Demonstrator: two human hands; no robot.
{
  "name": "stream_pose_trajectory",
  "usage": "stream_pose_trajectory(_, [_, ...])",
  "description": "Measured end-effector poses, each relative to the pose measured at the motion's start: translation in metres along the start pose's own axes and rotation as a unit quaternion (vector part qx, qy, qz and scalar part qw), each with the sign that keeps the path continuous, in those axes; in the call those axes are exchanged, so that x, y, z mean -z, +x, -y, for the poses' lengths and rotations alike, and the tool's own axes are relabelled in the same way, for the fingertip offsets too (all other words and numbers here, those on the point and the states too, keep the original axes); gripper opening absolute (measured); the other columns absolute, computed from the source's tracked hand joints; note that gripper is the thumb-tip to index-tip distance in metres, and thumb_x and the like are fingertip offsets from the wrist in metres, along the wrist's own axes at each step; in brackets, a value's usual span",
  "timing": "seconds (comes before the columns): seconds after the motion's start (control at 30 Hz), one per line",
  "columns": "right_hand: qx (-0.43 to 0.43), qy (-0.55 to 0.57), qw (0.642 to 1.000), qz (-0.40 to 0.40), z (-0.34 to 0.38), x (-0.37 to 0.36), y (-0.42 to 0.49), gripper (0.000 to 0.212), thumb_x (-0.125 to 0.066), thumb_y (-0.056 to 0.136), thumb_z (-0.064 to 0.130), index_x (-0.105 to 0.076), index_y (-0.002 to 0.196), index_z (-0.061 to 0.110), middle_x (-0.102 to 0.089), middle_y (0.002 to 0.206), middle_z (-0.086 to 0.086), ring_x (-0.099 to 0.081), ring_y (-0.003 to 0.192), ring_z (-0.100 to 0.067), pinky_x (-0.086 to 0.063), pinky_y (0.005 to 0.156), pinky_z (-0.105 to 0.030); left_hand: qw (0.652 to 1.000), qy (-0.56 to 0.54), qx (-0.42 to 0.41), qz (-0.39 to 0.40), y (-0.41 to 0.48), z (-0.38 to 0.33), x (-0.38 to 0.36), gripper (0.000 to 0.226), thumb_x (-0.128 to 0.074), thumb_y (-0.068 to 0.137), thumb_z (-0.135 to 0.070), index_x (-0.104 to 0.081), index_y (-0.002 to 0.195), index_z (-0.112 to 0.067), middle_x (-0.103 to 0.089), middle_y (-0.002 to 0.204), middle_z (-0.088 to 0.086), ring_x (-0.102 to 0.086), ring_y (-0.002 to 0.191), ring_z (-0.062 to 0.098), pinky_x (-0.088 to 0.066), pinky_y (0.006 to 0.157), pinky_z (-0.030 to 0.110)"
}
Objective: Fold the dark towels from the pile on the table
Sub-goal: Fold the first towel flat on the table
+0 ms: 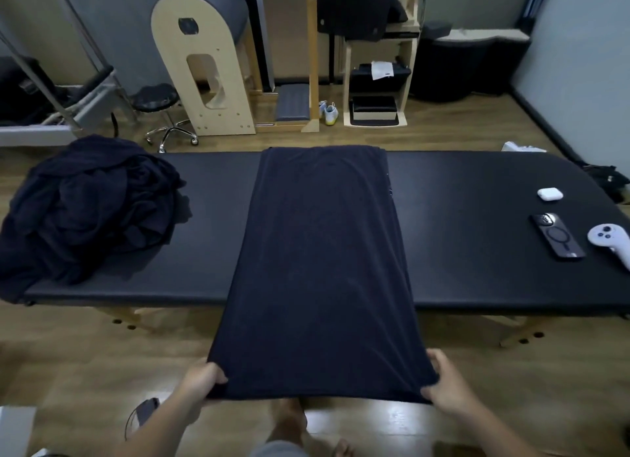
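Pinching the near corners, the left hand point(204, 380) and right hand point(445, 386) hold a soft, limp towel point(320, 252), best gripped at corners.

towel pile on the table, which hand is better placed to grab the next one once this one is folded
Left, probably. The pile lies at the left end of the table, nearer the left hand; the right hand would have to cross the spread towel. Both now grip its near corners.
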State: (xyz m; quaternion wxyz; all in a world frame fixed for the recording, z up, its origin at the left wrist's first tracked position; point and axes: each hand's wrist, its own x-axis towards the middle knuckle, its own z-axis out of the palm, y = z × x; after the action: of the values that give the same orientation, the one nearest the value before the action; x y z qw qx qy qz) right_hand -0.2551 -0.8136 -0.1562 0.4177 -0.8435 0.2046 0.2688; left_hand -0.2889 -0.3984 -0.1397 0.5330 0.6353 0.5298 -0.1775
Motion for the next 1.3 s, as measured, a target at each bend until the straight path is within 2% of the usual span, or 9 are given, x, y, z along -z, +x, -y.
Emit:
stream_pose_trajectory(0.07, [-0.027,-0.008,1.000,-0.004,-0.010,-0.007,-0.001,0.056,-0.063,0.071,-0.015,-0.051,0.117,0.013,-0.069,0.087,-0.002,-0.066,0.075,-0.017,-0.050,0.064,-0.027,1.000,-0.001,0.027,-0.001,0.004,0.012,0.001,0.022,-0.051,0.088,0.011,-0.056,0.108,0.002,-0.056,0.088,0.012,-0.051,0.079,0.029,-0.047,0.079,0.041])
stream_pose_trajectory(0.17, [-0.029,-0.037,0.999,-0.003,-0.016,-0.014,0.003,0.055,-0.064,0.070,-0.008,-0.047,0.115,0.019,-0.070,0.100,-0.005,-0.066,0.084,-0.021,-0.054,0.077,-0.038,0.999,0.018,0.029,-0.004,0.008,0.019,0.003,0.020,-0.055,0.088,0.008,-0.058,0.106,-0.001,-0.057,0.097,0.012,-0.051,0.089,0.030,-0.044,0.079,0.040])
stream_pose_trajectory(0.3, [-0.055,-0.127,0.989,0.055,0.005,-0.011,0.000,0.069,-0.064,0.080,0.005,-0.034,0.141,0.013,-0.061,0.119,-0.006,-0.059,0.091,-0.020,-0.047,0.070,-0.029,0.988,0.148,-0.028,0.014,0.012,0.013,0.006,0.024,-0.061,0.072,0.000,-0.060,0.096,0.002,-0.061,0.095,0.016,-0.054,0.081,0.028,-0.038,0.066,0.034])
stream_pose_trajectory(0.43, [-0.047,-0.127,0.991,0.017,0.032,0.003,0.025,0.079,-0.072,0.084,0.012,-0.030,0.151,0.010,-0.053,0.139,-0.017,-0.057,0.117,-0.031,-0.046,0.087,-0.031,0.960,0.258,-0.111,-0.002,0.027,-0.027,-0.004,0.063,-0.068,0.083,-0.009,-0.043,0.140,-0.002,-0.054,0.136,0.018,-0.054,0.121,0.034,-0.045,0.086,0.032])
stream_pose_trajectory(0.6, [-0.018,-0.114,0.993,-0.014,0.094,0.018,0.083,0.066,-0.069,0.083,0.014,-0.043,0.144,0.010,-0.057,0.107,-0.005,-0.054,0.098,-0.021,-0.039,0.083,-0.026,0.943,0.263,-0.205,-0.007,0.040,-0.114,-0.023,0.026,-0.065,0.080,-0.013,-0.055,0.104,-0.016,-0.064,0.105,0.002,-0.062,0.105,0.027,-0.050,0.087,0.034])
stream_pose_trajectory(0.8, [-0.039,-0.053,0.996,-0.067,0.153,0.024,0.154,0.057,-0.066,0.088,0.018,-0.046,0.141,0.009,-0.060,0.117,-0.006,-0.056,0.118,-0.029,-0.042,0.098,-0.036,0.948,0.261,-0.180,0.009,0.102,-0.192,-0.045,0.033,-0.064,0.087,-0.017,-0.045,0.114,-0.014,-0.057,0.113,0.007,-0.057,0.103,0.029,-0.050,0.086,0.041])
stream_pose_trajectory(0.93, [-0.086,-0.040,0.991,-0.098,0.160,0.018,0.191,0.051,-0.056,0.097,0.024,-0.043,0.144,0.010,-0.054,0.140,-0.010,-0.052,0.125,-0.032,-0.042,0.094,-0.034,0.962,0.233,-0.142,-0.022,0.138,-0.203,-0.061,0.043,-0.067,0.086,-0.025,-0.048,0.122,-0.012,-0.059,0.117,0.006,-0.057,0.101,0.026,-0.046,0.082,0.038])
stream_pose_trajectory(1.1, [-0.129,-0.020,0.984,-0.121,0.159,0.008,0.212,0.050,-0.060,0.096,0.034,-0.050,0.138,0.008,-0.059,0.133,-0.012,-0.056,0.119,-0.035,-0.046,0.093,-0.038,0.992,0.090,-0.086,0.025,0.154,-0.219,-0.081,0.024,-0.069,0.092,-0.023,-0.064,0.109,-0.006,-0.068,0.102,0.005,-0.064,0.082,0.019,-0.047,0.060,0.027])
stream_pose_trajectory(1.3, [-0.123,-0.072,0.987,-0.070,0.137,0.013,0.205,0.030,-0.060,0.096,0.027,-0.066,0.115,0.004,-0.069,0.109,-0.015,-0.064,0.100,-0.037,-0.053,0.089,-0.047,0.994,0.065,-0.082,0.043,0.141,-0.201,-0.068,0.007,-0.062,0.091,-0.016,-0.068,0.092,-0.016,-0.072,0.092,0.003,-0.068,0.085,0.025,-0.055,0.071,0.035])
